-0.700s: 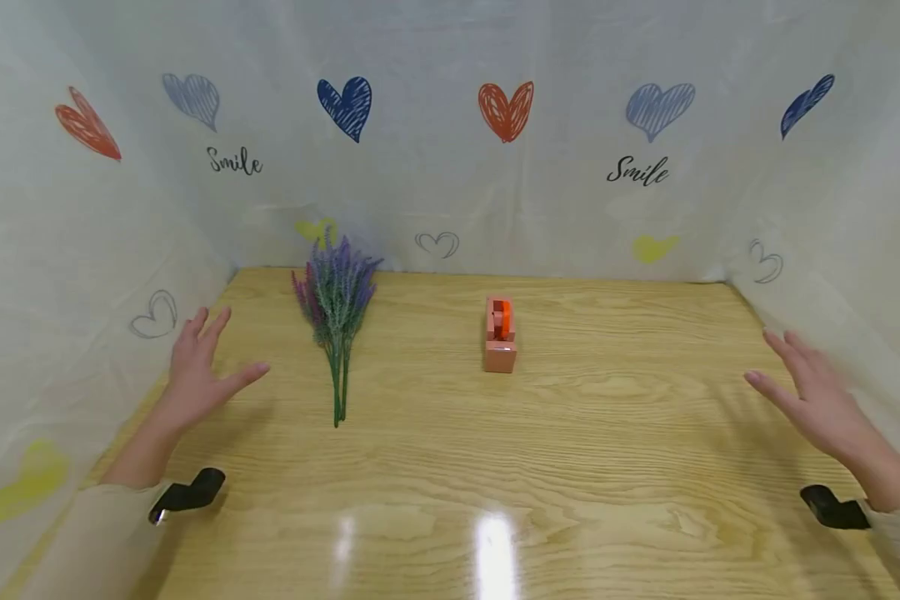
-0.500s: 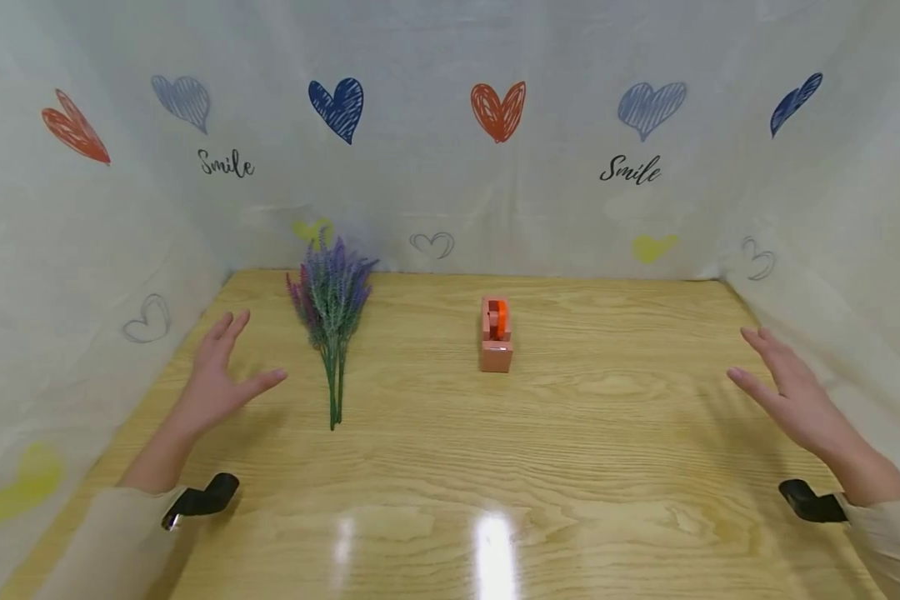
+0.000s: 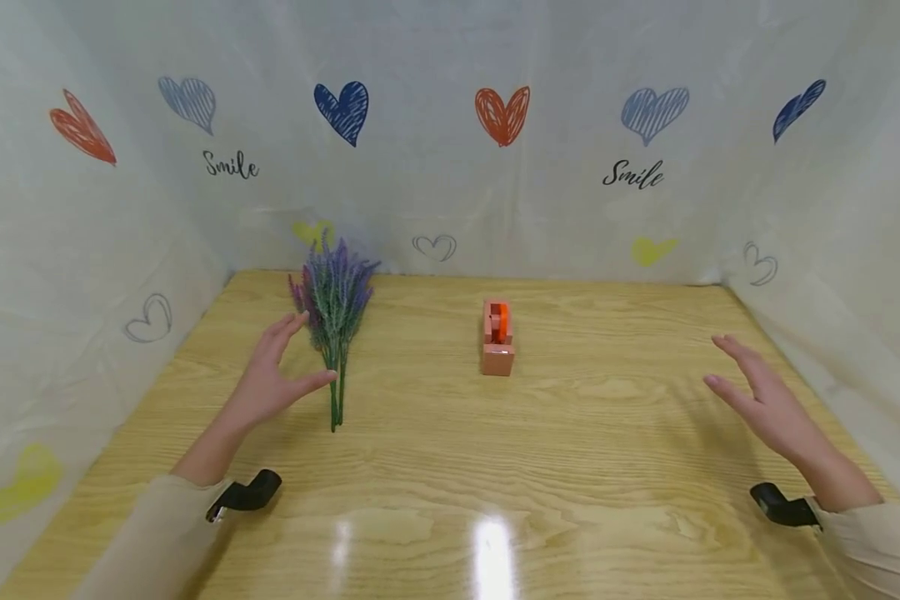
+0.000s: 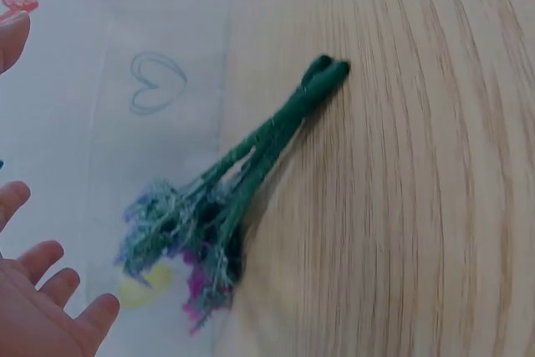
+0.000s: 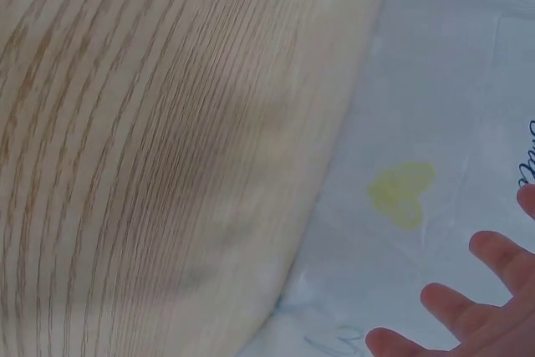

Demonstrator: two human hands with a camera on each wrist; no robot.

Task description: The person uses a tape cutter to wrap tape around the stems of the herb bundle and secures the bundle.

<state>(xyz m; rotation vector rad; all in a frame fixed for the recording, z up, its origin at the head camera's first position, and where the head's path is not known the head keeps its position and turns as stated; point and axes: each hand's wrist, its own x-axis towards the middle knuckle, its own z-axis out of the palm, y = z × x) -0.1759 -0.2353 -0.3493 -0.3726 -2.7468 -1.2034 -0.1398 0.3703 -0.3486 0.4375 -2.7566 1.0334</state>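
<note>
A bunch of artificial lavender (image 3: pixel 337 300), with purple and pink tips and green stems, lies on the left of the wooden table. Beside it, my left hand (image 3: pixel 266 387) hovers with thumb and fingers spread, its thumb tip overlapping the stems in the head view; contact cannot be told. In the left wrist view the lavender stems (image 4: pixel 276 131) stand apart from the fingers. A pink tape dispenser (image 3: pixel 498 346) with an orange roll stands near the table's middle. My right hand (image 3: pixel 772 412) is held over the right side, fingers extended, holding nothing.
The wooden table (image 3: pixel 570 467) is enclosed by white cloth (image 3: pixel 570 217) printed with hearts and words, at the back and both sides. Black wrist mounts (image 3: pixel 247 493) jut from both sleeves. Light glares off the table's front.
My left hand has moved right, up to the lavender stems. The right hand has shifted left, inward over the table. Lavender and tape dispenser have stayed in place.
</note>
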